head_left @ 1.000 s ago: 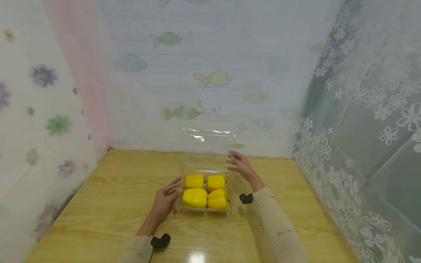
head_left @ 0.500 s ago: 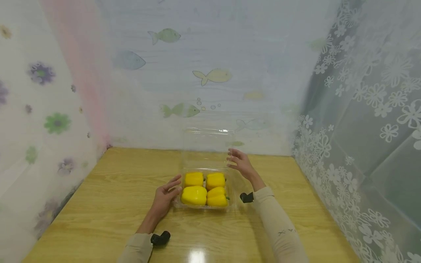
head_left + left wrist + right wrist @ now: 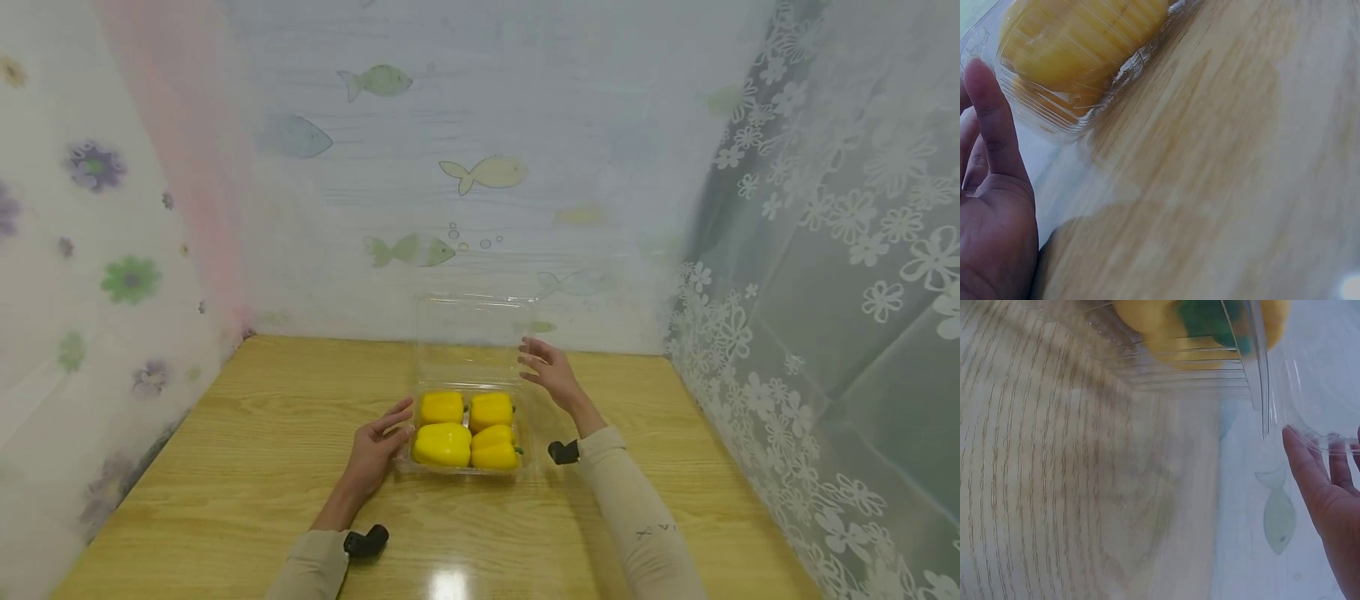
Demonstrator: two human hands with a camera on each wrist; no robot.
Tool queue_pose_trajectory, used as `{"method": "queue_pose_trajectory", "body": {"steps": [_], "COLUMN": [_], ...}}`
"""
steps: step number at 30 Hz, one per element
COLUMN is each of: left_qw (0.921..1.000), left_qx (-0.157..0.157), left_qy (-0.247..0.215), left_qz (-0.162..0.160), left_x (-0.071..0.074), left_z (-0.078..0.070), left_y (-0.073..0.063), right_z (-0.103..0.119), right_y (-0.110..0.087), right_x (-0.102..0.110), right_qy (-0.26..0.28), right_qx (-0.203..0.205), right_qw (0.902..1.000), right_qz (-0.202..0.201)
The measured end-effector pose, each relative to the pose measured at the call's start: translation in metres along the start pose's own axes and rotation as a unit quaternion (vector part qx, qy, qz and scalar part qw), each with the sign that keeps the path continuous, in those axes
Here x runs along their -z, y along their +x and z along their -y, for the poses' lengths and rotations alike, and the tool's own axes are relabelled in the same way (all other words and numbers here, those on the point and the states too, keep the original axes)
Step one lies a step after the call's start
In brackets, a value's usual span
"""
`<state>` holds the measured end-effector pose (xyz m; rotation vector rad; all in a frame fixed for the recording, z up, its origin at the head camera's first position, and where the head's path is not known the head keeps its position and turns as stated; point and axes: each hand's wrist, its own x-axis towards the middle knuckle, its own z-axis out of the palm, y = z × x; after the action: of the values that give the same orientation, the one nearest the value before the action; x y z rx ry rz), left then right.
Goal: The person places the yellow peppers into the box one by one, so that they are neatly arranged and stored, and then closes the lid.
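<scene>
A clear plastic clamshell box (image 3: 532,442) lies on the table with several yellow bell peppers (image 3: 442,445) inside, some with green stems. Its lid (image 3: 472,337) stands raised at the back. My left hand (image 3: 375,442) rests at the box's left side, fingers extended. In the left wrist view its thumb (image 3: 997,119) is right at the box's rim. On the other side, my right hand (image 3: 551,373) has its fingertips at the right edge of the raised lid. The right wrist view shows these loosely bent fingers (image 3: 1304,459) along the lid's rim.
The wooden table (image 3: 285,433) meets a backdrop (image 3: 622,275) printed with fish. Floral sheets hang on both sides. A black wrist device (image 3: 367,543) is on the left sleeve, and another black device (image 3: 563,452) on the right.
Both hands keep practically the same place at the box and its lid. The head view has tilted very slightly, shifting the whole scene up a little.
</scene>
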<state>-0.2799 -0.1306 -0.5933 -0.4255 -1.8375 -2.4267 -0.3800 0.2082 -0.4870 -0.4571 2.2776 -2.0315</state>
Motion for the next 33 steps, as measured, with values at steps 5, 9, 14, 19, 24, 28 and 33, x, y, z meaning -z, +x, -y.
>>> {"method": "queue_pose_trajectory", "body": {"steps": [5, 9, 14, 19, 24, 28, 33], "left_qw": [1.0000, 1.0000, 0.9999, 0.9998, 0.9997, 0.9998, 0.9999], "left_qx": [0.004, 0.004, 0.008, 0.018, 0.019, 0.015, 0.011], "left_qy": [0.000, -0.004, -0.007, -0.010, -0.012, -0.009, -0.005], "left_qz": [-0.001, 0.000, -0.001, -0.004, -0.005, -0.006, -0.008], "left_x": [-0.001, -0.001, -0.001, 0.000, 0.000, 0.000, 0.000], "left_z": [-0.001, -0.002, -0.002, -0.002, -0.002, -0.002, -0.001], "left_y": [0.000, 0.001, 0.000, -0.001, 0.000, 0.000, 0.000], "right_z": [0.002, 0.001, -0.001, 0.000, 0.001, 0.002, 0.001], "right_y": [-0.002, -0.002, -0.004, -0.007, -0.009, -0.011, -0.015], "right_x": [-0.001, -0.001, 0.000, 0.000, 0.001, 0.002, 0.002], "right_qy": [0.001, 0.019, 0.021, 0.025, 0.030, 0.030, 0.047], "right_qx": [0.007, 0.012, 0.023, 0.026, 0.026, 0.026, 0.029], "right_qw": [0.9999, 0.9997, 0.9995, 0.9993, 0.9991, 0.9992, 0.9984], "right_qz": [-0.010, -0.008, 0.003, 0.008, 0.011, 0.010, 0.011]}}
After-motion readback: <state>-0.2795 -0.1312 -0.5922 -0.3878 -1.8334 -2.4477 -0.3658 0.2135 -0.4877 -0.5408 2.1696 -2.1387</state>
